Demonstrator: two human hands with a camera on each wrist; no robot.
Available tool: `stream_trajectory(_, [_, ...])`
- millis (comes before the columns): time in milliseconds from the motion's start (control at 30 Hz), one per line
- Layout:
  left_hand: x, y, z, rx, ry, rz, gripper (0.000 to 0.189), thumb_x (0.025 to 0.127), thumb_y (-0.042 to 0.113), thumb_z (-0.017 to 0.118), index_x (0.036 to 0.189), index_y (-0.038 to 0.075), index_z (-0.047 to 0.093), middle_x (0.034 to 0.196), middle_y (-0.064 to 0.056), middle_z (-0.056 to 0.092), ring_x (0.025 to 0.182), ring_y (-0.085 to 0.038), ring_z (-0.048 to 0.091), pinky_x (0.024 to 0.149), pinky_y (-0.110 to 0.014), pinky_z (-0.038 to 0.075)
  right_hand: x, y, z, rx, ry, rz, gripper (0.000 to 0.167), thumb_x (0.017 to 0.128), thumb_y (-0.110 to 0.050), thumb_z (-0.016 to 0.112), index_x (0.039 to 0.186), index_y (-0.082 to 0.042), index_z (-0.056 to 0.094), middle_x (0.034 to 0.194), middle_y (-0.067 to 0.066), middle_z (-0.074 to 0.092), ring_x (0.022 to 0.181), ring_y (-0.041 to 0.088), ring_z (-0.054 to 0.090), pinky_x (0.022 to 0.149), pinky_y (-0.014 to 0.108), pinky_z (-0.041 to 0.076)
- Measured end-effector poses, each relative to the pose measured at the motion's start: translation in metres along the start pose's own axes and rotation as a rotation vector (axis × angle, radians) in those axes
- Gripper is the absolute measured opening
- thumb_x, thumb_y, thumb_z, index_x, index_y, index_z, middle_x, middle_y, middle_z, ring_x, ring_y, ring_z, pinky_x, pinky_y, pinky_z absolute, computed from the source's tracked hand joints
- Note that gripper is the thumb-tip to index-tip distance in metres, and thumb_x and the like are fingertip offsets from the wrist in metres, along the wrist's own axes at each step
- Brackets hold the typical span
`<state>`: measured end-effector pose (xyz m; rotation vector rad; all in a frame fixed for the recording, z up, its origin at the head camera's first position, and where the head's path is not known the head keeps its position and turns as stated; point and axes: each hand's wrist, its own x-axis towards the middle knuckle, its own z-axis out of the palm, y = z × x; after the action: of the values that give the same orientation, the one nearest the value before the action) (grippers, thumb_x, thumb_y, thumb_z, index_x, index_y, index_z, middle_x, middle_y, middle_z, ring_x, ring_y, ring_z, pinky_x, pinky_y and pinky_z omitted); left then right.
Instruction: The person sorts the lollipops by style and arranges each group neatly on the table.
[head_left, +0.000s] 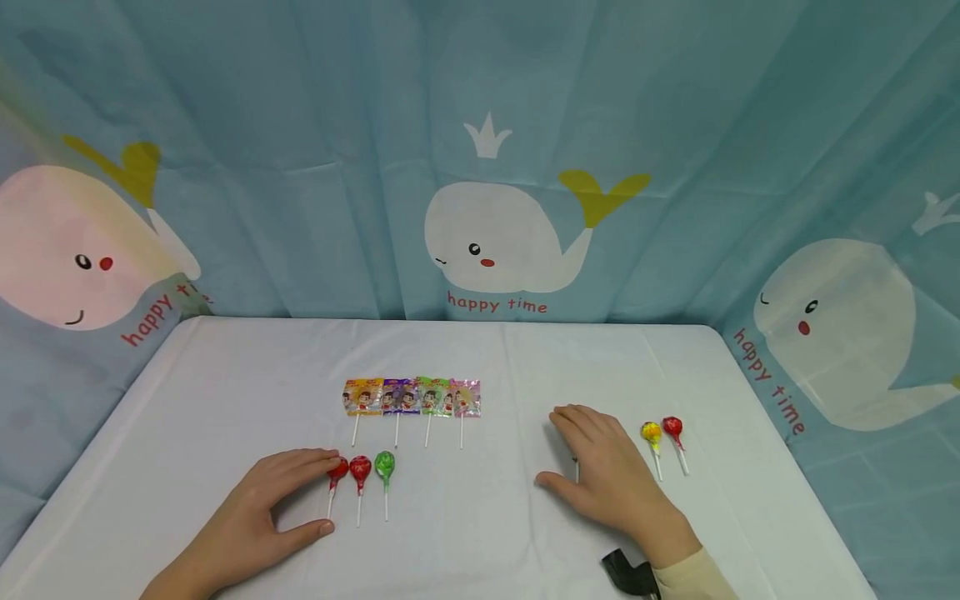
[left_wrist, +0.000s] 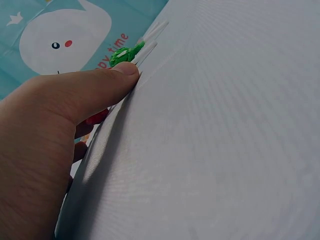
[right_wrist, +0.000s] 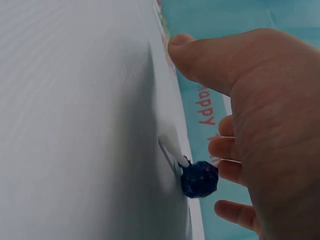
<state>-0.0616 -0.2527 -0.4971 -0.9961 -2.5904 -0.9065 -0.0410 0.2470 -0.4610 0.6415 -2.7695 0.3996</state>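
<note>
You are poising both hands over lollipops, neither one gripping firmly.
The white table (head_left: 450, 550) is spreading beneath your fingers; your right hand (head_left: 607, 475) is hovering, fingers loose, holding nothing; your left hand (head_left: 251, 512) is lying relaxed, its index tip reaching the leftmost red lollipop (head_left: 341, 472), though whether it is pressing you cannot tell. Four wrapped lollipops (head_left: 436, 397) are lying beyond the left fingertips; a middle red lollipop (head_left: 360, 468) and a green lollipop (head_left: 385, 464), just right of them. The blue lollipop (right_wrist: 200, 179) is sitting between right thumb and fingers, apparently ungripped. For a clean pick-up, you should probably be pinching its stick, left fingertips touching lightly so the row isn't skewing.
</note>
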Motion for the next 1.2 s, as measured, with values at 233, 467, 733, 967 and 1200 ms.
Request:
stream_trajectory(233, [0.001,0.001,0.000,-0.002,0.017,0.018,0.085,0.072,0.034,0.105,0.148,0.027,0.069,0.146,0.006,0.068,0.137,-0.011,0.054,0.118,-0.013,0.024,-0.006,0.005,-0.002,0.000,0.002,0.010,0.082,0.086,-0.056,0.089,0.144,-0.003,0.067,0.147,0.009,0.065,0.140,0.031,0.057,0.114,0.055,0.047])
stream_trajectory(467, [0.000,0.000,0.001,-0.001,0.018,0.023,0.084,0.072,0.035,0.104,0.148,0.026,0.070,0.145,0.005,0.068,0.137,-0.011,0.054,0.117,-0.013,0.023,-0.011,0.009,-0.002,-0.008,-0.002,0.024,0.083,0.085,-0.057,0.089,0.145,-0.003,0.067,0.147,0.008,0.066,0.139,0.031,0.058,0.114,0.055,0.047])
stream_trajectory(733, [0.000,0.000,0.001,-0.003,0.024,0.019,0.083,0.072,0.036,0.104,0.147,0.026,0.070,0.144,0.004,0.069,0.136,-0.013,0.054,0.118,-0.014,0.023,-0.020,0.014,-0.006,-0.014,-0.024,0.043,0.085,0.084,-0.056,0.091,0.146,-0.003,0.065,0.147,0.008,0.065,0.139,0.030,0.058,0.114,0.056,0.047])
stream_trajectory(967, [0.000,0.001,0.001,0.002,0.021,0.014,0.084,0.072,0.037,0.104,0.147,0.026,0.070,0.145,0.004,0.069,0.137,-0.012,0.054,0.117,-0.013,0.023,-0.026,0.016,-0.009,-0.009,-0.011,0.046,0.086,0.082,-0.053,0.093,0.146,-0.002,0.066,0.146,0.008,0.066,0.138,0.031,0.059,0.113,0.056,0.048])
stream_trajectory(1200, [0.000,0.001,0.000,0.004,0.015,0.017,0.086,0.071,0.033,0.105,0.148,0.026,0.069,0.147,0.006,0.068,0.138,-0.011,0.054,0.118,-0.014,0.024,-0.029,0.019,-0.008,-0.020,-0.020,0.043,0.086,0.083,-0.053,0.092,0.147,-0.003,0.065,0.145,0.006,0.066,0.138,0.030,0.059,0.114,0.056,0.048])
